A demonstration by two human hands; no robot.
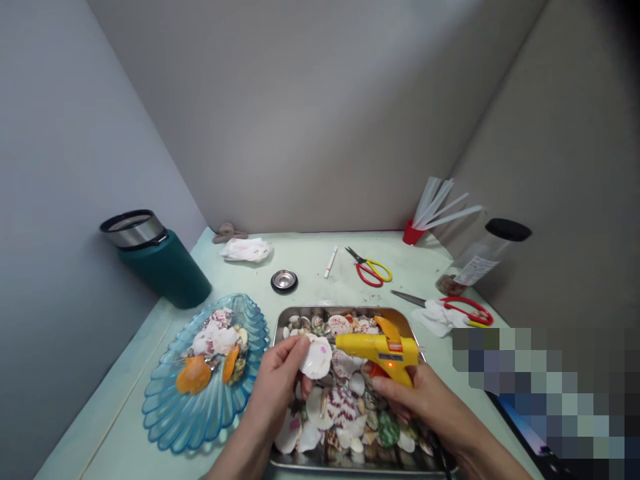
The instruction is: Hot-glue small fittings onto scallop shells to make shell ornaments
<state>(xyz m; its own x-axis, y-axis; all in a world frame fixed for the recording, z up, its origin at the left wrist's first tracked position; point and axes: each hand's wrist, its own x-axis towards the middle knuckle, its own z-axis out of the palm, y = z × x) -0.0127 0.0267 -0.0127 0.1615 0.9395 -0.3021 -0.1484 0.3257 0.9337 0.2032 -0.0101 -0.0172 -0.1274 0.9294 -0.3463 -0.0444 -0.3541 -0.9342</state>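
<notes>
My left hand (pixel 286 373) pinches a white seashell (pixel 317 357) with a small pink spot on it. Wrapped round the handle of a yellow hot glue gun (pixel 377 348) is my right hand (pixel 413 393), its fingers near the orange trigger. The gun's nozzle points left at the shell, and an orange light glows on its body. Both hands are above a metal tray (pixel 287 460) filled with shells of many kinds. Beside it on the left, a blue scalloped glass dish (pixel 170 420) holds several shells, among them an orange one (pixel 193 375).
A teal bottle (pixel 165 270) stands at the left, its lid (pixel 284 281) on the table. Scissors (pixel 370 268) lie behind the tray; a second pair (pixel 465 310) rests by white tissue (pixel 440 319). Glue sticks fill a red cup (pixel 413 233) near a clear jar (pixel 477 260).
</notes>
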